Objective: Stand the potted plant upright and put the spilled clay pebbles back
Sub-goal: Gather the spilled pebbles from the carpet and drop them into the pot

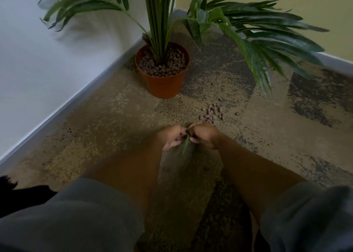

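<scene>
- While the white wall (47,61) and its skirting board (76,106) run down the left edge, nothing task-related lies against them; carpet (107,129) beside them is bare of pebbles as far as blur allows.
- potted plant (162,68) already stands upright in the corner, orange pot on the carpet, pebbles filling its top around the stems; it sits ahead of both hands and slightly left of them.
- left hand (172,137) low over the carpet, palm turned up and loosely cupped, fingers relaxed; a few dark specks in the palm look like pebbles, blur makes it uncertain.
- green leaf strip (185,146) hangs between the two hands, long axis pointing roughly toward the camera; which fingers pinch it is hard to read.
- right hand (203,137) touching the left at the fingertips, fingers curled in, apparently pinching the leaf strip's top end; cannot confirm any pebble in it.
- spilled clay pebbles (212,113) in a small loose cluster just beyond the right hand and a little to its right, one stray further right; well apart from the pot.
- Judgement: right hand is nearer the cluster, left is nearer the pot; next pick means reaching forward-right, then carrying forward-left to the pot.
- palm fronds (267,41) overhang the far right carpet, clear of the cluster.
</scene>
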`<state>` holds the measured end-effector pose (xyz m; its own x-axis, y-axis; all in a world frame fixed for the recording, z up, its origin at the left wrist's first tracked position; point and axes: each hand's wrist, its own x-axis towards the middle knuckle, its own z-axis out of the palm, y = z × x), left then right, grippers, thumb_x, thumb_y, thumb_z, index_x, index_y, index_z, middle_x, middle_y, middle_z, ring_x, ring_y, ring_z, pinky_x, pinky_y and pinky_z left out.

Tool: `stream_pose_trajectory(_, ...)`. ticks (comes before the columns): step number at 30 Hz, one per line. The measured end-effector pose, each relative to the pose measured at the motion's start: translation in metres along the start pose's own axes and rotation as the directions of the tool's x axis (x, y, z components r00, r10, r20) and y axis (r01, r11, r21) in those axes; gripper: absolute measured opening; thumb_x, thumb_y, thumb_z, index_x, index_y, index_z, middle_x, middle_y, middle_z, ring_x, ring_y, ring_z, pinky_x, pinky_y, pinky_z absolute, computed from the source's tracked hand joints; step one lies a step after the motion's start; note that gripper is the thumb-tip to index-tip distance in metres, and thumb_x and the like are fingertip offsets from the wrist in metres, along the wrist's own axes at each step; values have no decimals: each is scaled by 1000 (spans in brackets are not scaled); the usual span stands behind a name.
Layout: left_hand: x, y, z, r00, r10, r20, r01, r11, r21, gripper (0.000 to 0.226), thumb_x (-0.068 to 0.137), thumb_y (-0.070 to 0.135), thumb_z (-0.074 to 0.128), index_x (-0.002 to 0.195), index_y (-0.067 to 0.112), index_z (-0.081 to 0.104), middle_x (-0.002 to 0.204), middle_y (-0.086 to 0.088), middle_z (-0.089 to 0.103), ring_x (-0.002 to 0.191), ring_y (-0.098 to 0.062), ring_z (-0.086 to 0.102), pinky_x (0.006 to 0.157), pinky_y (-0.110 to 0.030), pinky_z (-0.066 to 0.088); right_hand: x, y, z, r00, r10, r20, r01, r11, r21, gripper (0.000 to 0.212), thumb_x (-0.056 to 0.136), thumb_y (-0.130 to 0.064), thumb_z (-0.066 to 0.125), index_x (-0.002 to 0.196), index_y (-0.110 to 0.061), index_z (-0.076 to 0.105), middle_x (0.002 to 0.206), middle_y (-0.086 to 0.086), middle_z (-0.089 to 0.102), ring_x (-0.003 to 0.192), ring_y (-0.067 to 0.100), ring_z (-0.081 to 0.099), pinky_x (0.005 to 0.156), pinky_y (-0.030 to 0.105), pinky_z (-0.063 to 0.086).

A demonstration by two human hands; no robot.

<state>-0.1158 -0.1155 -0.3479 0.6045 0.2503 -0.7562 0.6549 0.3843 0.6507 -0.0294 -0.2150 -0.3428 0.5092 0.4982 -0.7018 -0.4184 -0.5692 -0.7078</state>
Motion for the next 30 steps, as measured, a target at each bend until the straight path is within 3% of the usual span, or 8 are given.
stream_pose_trajectory(4, -3, 6, -2, 999, -38, 11, 40, 948, -316, 18, 92, 10, 39, 88, 6, 57, 80, -7, 55, 65, -14, 53, 62, -21, 54, -4, -1, -1, 987, 71, 142, -116, 933, 341, 29, 85, 10, 24, 79, -4, 48, 77, 9, 48, 61, 13, 46, 42, 13, 44)
stream_pose_trajectory(8, -3, 8, -6, 998, -61, -15, 50, 923, -381, 29, 100, 29, 43, 82, 10, 55, 74, -5, 54, 61, -9, 51, 48, -15, 51, -2, -3, -1, 973, 79, 218, -175, 866, 468, 22, 89, -3, 32, 74, -9, 46, 70, 5, 46, 60, 11, 43, 46, 14, 45)
stream_pose_trajectory(12, 1, 4, -9, 982, -117, -145, 88, 977, -197, 31, 103, 31, 38, 80, 17, 52, 70, 0, 50, 55, -6, 45, 42, -15, 42, 3, -3, 5, 976, 101, 192, -183, 857, 482, 23, 98, -9, 42, 78, -6, 52, 70, 4, 47, 62, 11, 48, 47, 14, 50)
stream_pose_trajectory(17, 3, 1, -12, 948, -108, -299, 137, 987, 78, 45, 93, 32, 55, 127, 3, 58, 128, -19, 59, 115, -34, 57, 102, -44, 44, 8, -2, 12, 978, 117, 172, -190, 842, 506, 17, 100, -5, 41, 90, -1, 54, 81, 9, 54, 75, 16, 53, 74, 27, 55)
stream_pose_trajectory(22, -2, 9, -19, 895, 53, -443, 56, 972, 228, 43, 97, 31, 53, 129, 2, 58, 131, -19, 58, 117, -32, 56, 97, -33, 46, 7, -14, 20, 978, 115, 173, -196, 787, 585, 16, 100, -4, 39, 97, 1, 54, 89, 12, 58, 81, 18, 58, 76, 30, 56)
stream_pose_trajectory(26, -11, 25, -29, 894, 2, -448, -82, 984, -158, 39, 100, 25, 43, 133, 10, 57, 106, -7, 65, 92, -19, 62, 79, -29, 51, 4, -38, 27, 988, 52, 144, -142, 656, 741, 18, 99, -2, 38, 90, 1, 54, 87, 17, 58, 83, 25, 64, 68, 29, 61)
stream_pose_trajectory(28, -13, 40, -37, 903, -36, -428, -156, 901, -404, 38, 101, 23, 40, 135, 15, 55, 105, -6, 68, 90, -18, 65, 76, -27, 53, 4, -58, 30, 994, 1, 110, -89, 584, 806, 19, 99, -2, 39, 88, 2, 54, 91, 20, 60, 86, 28, 66, 68, 29, 61)
stream_pose_trajectory(30, -15, 61, -44, 915, -43, -402, -244, 732, -636, 36, 101, 20, 39, 130, 15, 59, 77, 4, 58, 60, -5, 54, 48, -15, 47, 2, -81, 32, 994, -56, 98, -54, 530, 846, 18, 98, -4, 40, 93, 2, 56, 100, 20, 62, 96, 29, 67, 75, 33, 62)
